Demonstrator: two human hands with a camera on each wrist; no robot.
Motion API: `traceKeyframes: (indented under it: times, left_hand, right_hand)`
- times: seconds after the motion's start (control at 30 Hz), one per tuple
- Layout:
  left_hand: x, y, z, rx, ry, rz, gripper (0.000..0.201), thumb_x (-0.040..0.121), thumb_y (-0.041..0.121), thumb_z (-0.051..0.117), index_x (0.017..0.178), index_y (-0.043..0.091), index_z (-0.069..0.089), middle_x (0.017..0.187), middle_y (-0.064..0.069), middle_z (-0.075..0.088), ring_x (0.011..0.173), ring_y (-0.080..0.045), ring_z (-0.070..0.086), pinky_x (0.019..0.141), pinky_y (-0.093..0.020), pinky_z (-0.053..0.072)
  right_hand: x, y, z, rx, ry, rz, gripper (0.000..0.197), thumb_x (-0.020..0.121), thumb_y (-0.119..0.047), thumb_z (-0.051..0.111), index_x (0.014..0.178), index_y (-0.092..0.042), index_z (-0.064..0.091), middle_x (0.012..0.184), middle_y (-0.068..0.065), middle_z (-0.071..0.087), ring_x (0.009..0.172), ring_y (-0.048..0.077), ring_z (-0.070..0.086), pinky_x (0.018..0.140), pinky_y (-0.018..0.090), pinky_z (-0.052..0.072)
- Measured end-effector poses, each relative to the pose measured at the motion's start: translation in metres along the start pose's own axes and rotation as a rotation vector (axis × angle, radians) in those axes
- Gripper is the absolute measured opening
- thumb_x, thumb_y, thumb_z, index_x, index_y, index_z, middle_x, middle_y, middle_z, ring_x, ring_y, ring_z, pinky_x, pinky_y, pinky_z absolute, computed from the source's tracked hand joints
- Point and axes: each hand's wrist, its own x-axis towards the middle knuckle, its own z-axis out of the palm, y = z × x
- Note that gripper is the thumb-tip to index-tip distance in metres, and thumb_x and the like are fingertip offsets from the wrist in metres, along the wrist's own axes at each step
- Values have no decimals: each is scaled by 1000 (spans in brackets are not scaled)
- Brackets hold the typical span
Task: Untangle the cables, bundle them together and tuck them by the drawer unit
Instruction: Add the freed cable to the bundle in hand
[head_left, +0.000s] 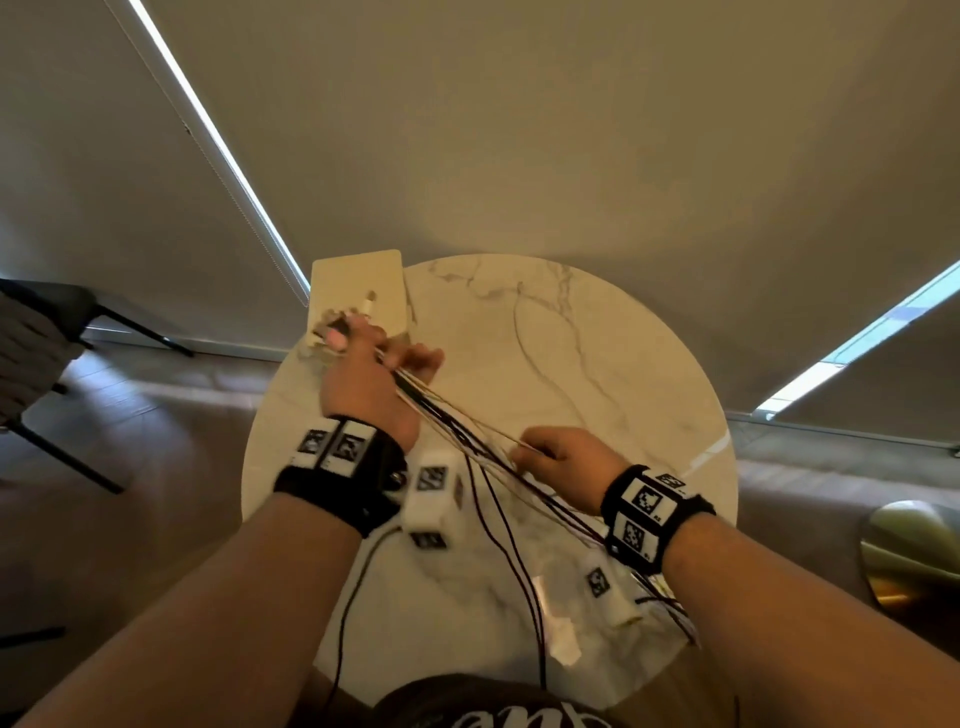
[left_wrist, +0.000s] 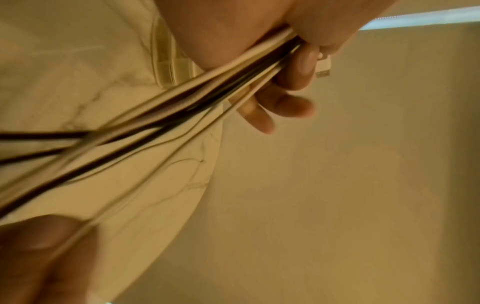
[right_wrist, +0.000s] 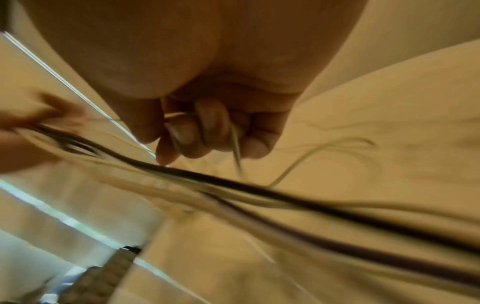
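Several black and white cables (head_left: 467, 441) stretch in a taut bunch above the round marble table (head_left: 597, 338). My left hand (head_left: 369, 364) grips their far ends beside the cream drawer unit (head_left: 358, 280); the left wrist view shows the cables (left_wrist: 207, 98) squeezed in the fist, with a white plug (left_wrist: 323, 67) poking out past the fingers (left_wrist: 291, 102). My right hand (head_left: 556, 452) is nearer to me and pinches one thin white cable (right_wrist: 235, 144) in curled fingers (right_wrist: 210, 121). The other strands (right_wrist: 259, 191) run under it and trail off the table's near right edge.
A dark chair (head_left: 47, 332) stands on the left, and a brass-coloured round object (head_left: 914, 551) lies low on the right. Roller blinds (head_left: 519, 130) fill the background. White tagged blocks (head_left: 434, 493) hang under my wrists.
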Motion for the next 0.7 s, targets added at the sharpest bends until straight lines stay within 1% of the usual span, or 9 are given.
traceKeyframes:
  times: [0.07, 0.13, 0.2, 0.27, 0.4, 0.47, 0.5, 0.6, 0.7]
  left_hand:
    - [10, 19, -6, -103, -7, 20, 44, 101, 50, 56, 69, 21, 49, 55, 7, 34, 42, -10, 35, 46, -22, 42]
    - [17, 36, -14, -117, -18, 48, 46, 101, 52, 54, 68, 22, 47, 57, 7, 30, 42, -9, 26, 40, -21, 25]
    - [21, 46, -22, -96, 5, 83, 46, 99, 53, 58, 67, 22, 46, 59, 7, 28, 45, -10, 22, 40, -24, 21]
    - [23, 44, -26, -3, 0, 108, 40, 93, 50, 70, 69, 24, 51, 60, 7, 30, 48, -10, 22, 41, -26, 22]
    - [4, 3, -15, 473, -221, 106, 18, 87, 29, 80, 82, 22, 63, 63, 5, 44, 46, -11, 32, 40, -24, 28]
    - [-11, -21, -4, 809, -381, 107, 25, 81, 32, 83, 73, 18, 65, 59, 1, 45, 44, -16, 34, 45, -26, 30]
    - [-17, -30, -1, 945, -451, 115, 34, 82, 36, 83, 66, 17, 60, 54, 1, 43, 43, -17, 35, 46, -27, 32]
    - [-23, -45, 2, 1024, -546, 73, 40, 85, 51, 72, 70, 17, 57, 49, 3, 39, 42, -18, 34, 47, -28, 31]
    - [-17, -44, 0, 1078, -471, 107, 36, 77, 61, 68, 70, 27, 61, 48, 8, 43, 44, -19, 38, 52, -33, 36]
  right_hand:
    - [-5, 46, 3, -127, -54, 181, 34, 105, -48, 47, 90, -25, 67, 82, -4, 66, 81, 18, 62, 75, 33, 47]
    - [-14, 82, -2, -317, -63, 360, 34, 106, -47, 44, 104, -23, 68, 102, 4, 72, 96, 25, 65, 84, 34, 50]
    - [-19, 103, -11, -438, -50, 491, 39, 105, -47, 43, 113, -18, 68, 114, 9, 71, 105, 28, 65, 91, 36, 50]
    - [-19, 100, -21, -474, -42, 526, 44, 103, -52, 45, 111, -16, 68, 111, 8, 70, 105, 28, 65, 91, 36, 50]
    - [-5, 35, -30, -346, 33, 237, 33, 97, -54, 53, 82, -25, 55, 81, -2, 61, 83, 24, 61, 68, 33, 42]
    - [0, -8, -33, -175, 85, 60, 27, 99, -41, 55, 81, -23, 57, 75, -2, 59, 75, 20, 57, 65, 34, 41]
    - [1, -25, -36, -45, 132, -8, 22, 100, -33, 54, 82, -22, 60, 75, -2, 61, 73, 17, 57, 66, 34, 43]
    - [-1, -47, -45, 278, 252, -90, 23, 101, -21, 54, 82, -19, 66, 67, -7, 56, 56, 3, 49, 59, 28, 39]
    - [-6, -32, -49, 231, 271, -116, 18, 100, -28, 61, 84, -21, 68, 61, -9, 53, 51, 4, 43, 58, 28, 39]
